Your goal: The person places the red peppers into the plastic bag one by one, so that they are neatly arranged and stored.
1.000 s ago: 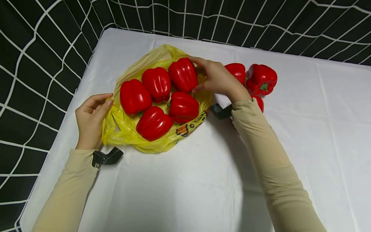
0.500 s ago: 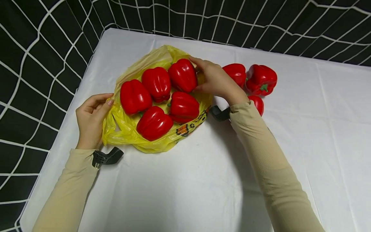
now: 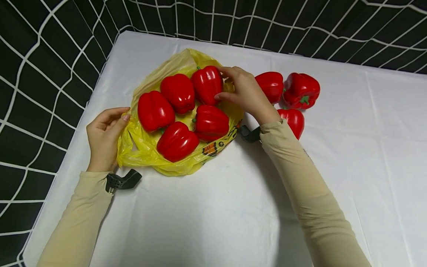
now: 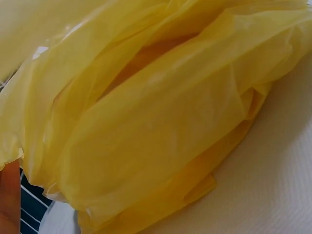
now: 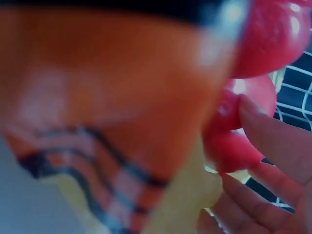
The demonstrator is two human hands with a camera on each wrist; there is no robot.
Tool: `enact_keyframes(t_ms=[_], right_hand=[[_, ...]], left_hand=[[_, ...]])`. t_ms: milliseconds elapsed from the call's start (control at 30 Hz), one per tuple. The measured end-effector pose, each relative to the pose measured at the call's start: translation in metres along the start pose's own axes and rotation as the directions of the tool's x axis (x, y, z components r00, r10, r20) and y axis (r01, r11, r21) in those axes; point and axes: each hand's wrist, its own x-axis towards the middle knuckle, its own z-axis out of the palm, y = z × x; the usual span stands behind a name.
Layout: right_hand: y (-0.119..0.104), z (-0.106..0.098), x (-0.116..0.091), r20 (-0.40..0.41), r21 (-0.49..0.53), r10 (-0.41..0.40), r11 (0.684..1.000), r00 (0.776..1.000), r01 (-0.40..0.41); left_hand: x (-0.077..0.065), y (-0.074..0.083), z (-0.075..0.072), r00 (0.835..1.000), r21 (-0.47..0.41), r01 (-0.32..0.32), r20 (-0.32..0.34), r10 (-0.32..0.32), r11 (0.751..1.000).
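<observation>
My left hand (image 3: 105,137) pinches the left rim of a yellow plastic bag (image 3: 143,150) between thumb and fingers. Folds of the same bag (image 4: 161,117) fill most of the left wrist view. Several red bell peppers lie inside the opened bag. At its upper right, my right hand (image 3: 247,91) holds one bell pepper (image 3: 206,84), thumb on the near side and fingers on the far side. That pepper touches a neighbouring bell pepper (image 3: 178,92). In the right wrist view the thumb presses on the held pepper (image 5: 231,146), while the bag's orange print hides much else.
Right of the bag, three more bell peppers lie on the white table (image 3: 200,215): a rear one (image 3: 270,86), one with its green stem facing forward (image 3: 301,91), and a front one (image 3: 294,120) partly behind the right wrist. White netting (image 3: 233,22) borders the back and left.
My right hand has shifted slightly left with its pepper, which now stands straighter. The neighbouring pepper has been nudged left and back. My left hand stays at the bag's rim.
</observation>
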Motion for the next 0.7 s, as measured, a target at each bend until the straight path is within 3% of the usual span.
enact_keyframes(t_ms=[300, 700], right_hand=[[0.000, -0.003, -0.002, 0.032, 0.016, 0.047, 0.999, 0.998, -0.047], [0.001, -0.018, -0.024, -0.138, 0.129, 0.064, 0.991, 0.988, -0.046]], left_hand=[[0.000, -0.001, 0.001, 1.000, -0.015, -0.003, 0.003, 0.003, 1.000], [0.000, 0.000, 0.000, 1.000, 0.003, -0.002, 0.001, 0.002, 1.000]])
